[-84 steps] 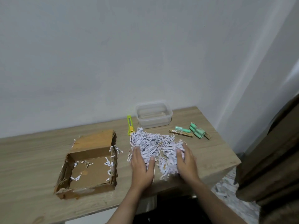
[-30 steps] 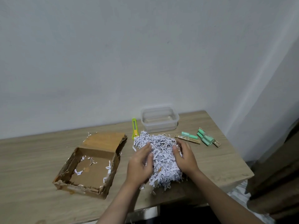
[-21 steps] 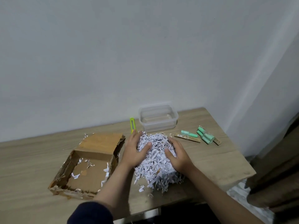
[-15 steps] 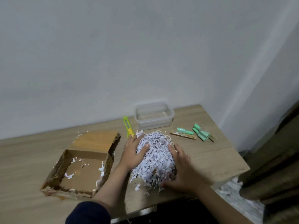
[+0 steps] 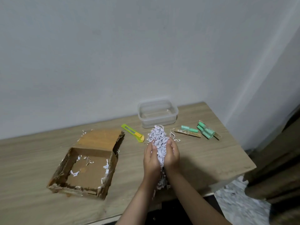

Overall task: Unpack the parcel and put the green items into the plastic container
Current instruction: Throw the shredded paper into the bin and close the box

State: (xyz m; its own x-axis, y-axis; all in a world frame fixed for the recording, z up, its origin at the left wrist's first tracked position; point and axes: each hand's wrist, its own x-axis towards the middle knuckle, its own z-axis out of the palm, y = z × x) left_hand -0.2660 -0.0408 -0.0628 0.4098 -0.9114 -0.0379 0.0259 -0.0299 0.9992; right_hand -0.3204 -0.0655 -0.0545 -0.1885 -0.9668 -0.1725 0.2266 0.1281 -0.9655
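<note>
Hands: left hand (image 5: 151, 157) and right hand (image 5: 172, 155), low centre of frame, are pressed together around a wad of shredded paper (image 5: 158, 141), each closed on it from its own side.
Spill risk: loose strips already trail below the wrists; a slack squeeze would likely scatter more over the table (image 5: 203, 158) edge.
Hidden item risk: a green piece could be buried in the wad and go out with it; I cannot tell.
Green items: green items (image 5: 205, 133) lie right of centre, on the table, not yet in the plastic container (image 5: 158, 114), which stands bare just above the wad.
Parcel: opened cardboard box (image 5: 90, 161), left of centre, holds only scraps.
Nearby: utility knife (image 5: 133, 133) lies between box and wad, clear of the hands' path.
Floor: more shredded paper lies at lower right.
</note>
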